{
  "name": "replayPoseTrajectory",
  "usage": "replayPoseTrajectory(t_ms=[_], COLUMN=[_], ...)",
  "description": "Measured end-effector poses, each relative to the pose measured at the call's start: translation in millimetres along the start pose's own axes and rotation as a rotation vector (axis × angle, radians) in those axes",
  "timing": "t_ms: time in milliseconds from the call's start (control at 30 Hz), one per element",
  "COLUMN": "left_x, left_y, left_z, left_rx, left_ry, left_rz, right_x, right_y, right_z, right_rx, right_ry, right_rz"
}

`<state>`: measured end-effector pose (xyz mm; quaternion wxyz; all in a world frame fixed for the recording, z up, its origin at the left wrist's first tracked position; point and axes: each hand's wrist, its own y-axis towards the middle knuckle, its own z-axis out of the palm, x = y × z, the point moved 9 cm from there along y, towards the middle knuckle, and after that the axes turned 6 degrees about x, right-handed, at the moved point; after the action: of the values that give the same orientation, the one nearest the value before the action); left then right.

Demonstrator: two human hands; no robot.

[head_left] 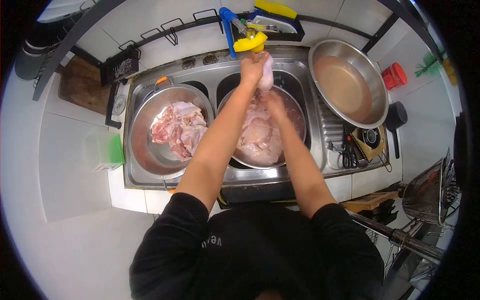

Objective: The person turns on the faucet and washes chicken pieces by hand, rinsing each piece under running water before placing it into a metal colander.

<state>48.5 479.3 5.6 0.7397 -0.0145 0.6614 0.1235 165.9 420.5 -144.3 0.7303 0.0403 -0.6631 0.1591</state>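
Note:
My left hand (pixel 253 69) is closed around a pale, skin-on piece of raw chicken (pixel 267 75), held up at the back of the right sink under the yellow tap end (pixel 251 43). Just below that piece, my right hand (pixel 271 101) is smeared by motion over the metal basin, and its fingers cannot be made out. More raw chicken (pixel 259 140) fills this basin (pixel 298 107), which sits in the right sink and holds some liquid. In the left sink stands a large pot (pixel 142 145) with orange-tipped handles, with several raw chicken pieces (pixel 181 127) inside.
A big steel bowl (pixel 378 80) of cloudy liquid stands on the drainboard at right. Scissors (pixel 349 156) and a small burner-like device (pixel 370 136) lie near it. A red cup (pixel 394 76) and black pan (pixel 396 116) are farther right. A green-lidded container (pixel 116 149) is at left.

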Motion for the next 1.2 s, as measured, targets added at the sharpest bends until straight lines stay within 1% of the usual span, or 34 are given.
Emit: replayPoseTrajectory(t_ms=[67,100,167,200,267,300,367,400,467,500,533,567,600,633,700,733,767,800,833,900,933,1000,1033,1067,1100,1133,1200], left_x=[-4,-10,-34,-39,-42,-41,-42,-47,-40,-40,-30,-18,-10,1,7,6,4,2,-1,-7,-14,-28,-35,-42,-48,-55,-63], left_y=[1,-5,-22,-23,-27,-26,-21,-21,-28,-30,-34,-37,-38,-39,-41,-42,-45,-48,-52,-61,-64,-68,-71,-75,-78,-81,-90], left_z=[7,5,11,7,3,0,-11,-15,-21,-24,-25,-25,-27,-31,-32,-31,-30,-30,-28,-26,-25,-33,-33,-32,-35,-41,-59], left_rx=[0.155,0.154,0.256,0.250,0.294,0.289,0.234,0.228,0.243,0.243,0.241,0.240,0.245,0.233,0.230,0.261,0.290,0.296,0.309,0.318,0.336,0.339,0.384,0.430,0.424,0.392,0.350], left_ry=[0.102,0.107,0.015,0.020,-0.076,-0.073,-0.079,-0.080,-0.140,-0.143,-0.237,-0.330,-0.329,-0.285,-0.240,-0.144,-0.050,-0.049,-0.083,-0.113,-0.058,0.005,0.037,0.066,0.065,0.090,0.108], left_rz=[0.076,0.071,0.062,0.061,0.034,0.036,0.070,0.076,-0.120,-0.118,-0.224,-0.332,-0.334,-0.331,-0.333,-0.313,-0.293,-0.300,-0.332,-0.371,-0.346,-0.315,-0.281,-0.247,-0.244,-0.229,-0.211], right_x=[-13,-15,17,28,21,18,5,15,9,5,-11,-30,-49,-65,-57,8,30,43,40,7,3,-14,-5,-1,0,-1,8], right_y=[-15,-31,-72,-74,-58,-52,-28,-23,-20,-7,6,17,20,20,6,-36,-56,-70,-70,-65,-62,-37,-32,-27,-23,-18,-8], right_z=[58,62,84,87,76,76,65,60,41,15,-15,-54,-86,-92,-104,-57,-25,3,13,58,58,30,32,32,31,28,10], right_rx=[0.273,0.275,0.234,0.240,0.208,0.212,0.232,0.236,0.392,0.264,0.132,-0.056,-0.245,-0.251,-0.350,-0.260,-0.252,-0.239,-0.244,0.165,0.171,0.024,0.032,0.090,0.147,0.151,0.033], right_ry=[-0.546,-0.539,-1.106,-1.100,-1.194,-1.193,-1.200,-1.204,-0.416,-0.177,0.063,0.094,0.126,0.129,-0.599,-0.701,-0.891,-1.076,-1.072,-1.293,-1.287,-1.363,-1.360,-1.311,-1.265,-1.271,-0.952], right_rz=[-0.287,-0.285,-0.660,-0.664,-0.299,-0.303,-0.202,-0.209,0.176,0.198,0.216,0.155,0.095,0.095,-0.055,-0.086,-0.283,-0.482,-0.473,-0.418,-0.420,-0.064,-0.075,-0.036,0.004,-0.001,-0.085])
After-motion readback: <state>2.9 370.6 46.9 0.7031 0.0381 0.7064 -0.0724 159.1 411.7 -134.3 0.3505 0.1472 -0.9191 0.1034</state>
